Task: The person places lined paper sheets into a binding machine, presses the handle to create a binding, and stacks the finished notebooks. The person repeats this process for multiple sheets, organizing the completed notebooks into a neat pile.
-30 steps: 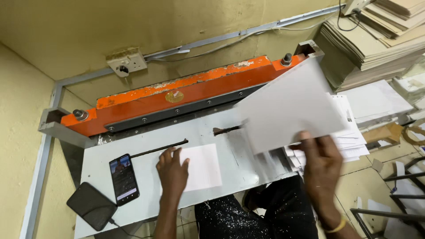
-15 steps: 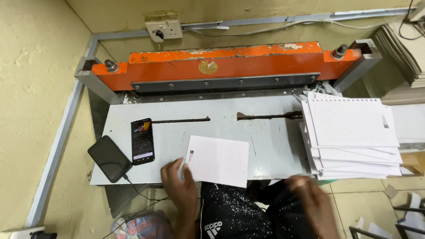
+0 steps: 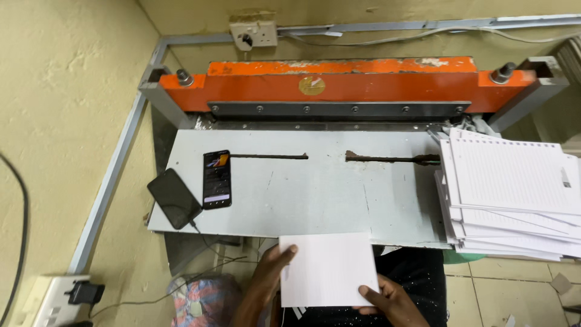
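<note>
Thin, floppy sheet [image 3: 327, 269] pinched between left hand [image 3: 269, 275] and right hand [image 3: 381, 300] – light, creasable; best gripped at opposite edges.

The paper sheet [image 3: 330, 269] looks matt white and smooth. The counter [image 3: 315, 194] is grey painted metal, scuffed and dull. The clamp bar [image 3: 339, 82] is orange-painted metal, chipped and rusty. Both phones [image 3: 216, 178] show glossy glass. The ruled paper stack [image 3: 514, 194] is matt.
</note>
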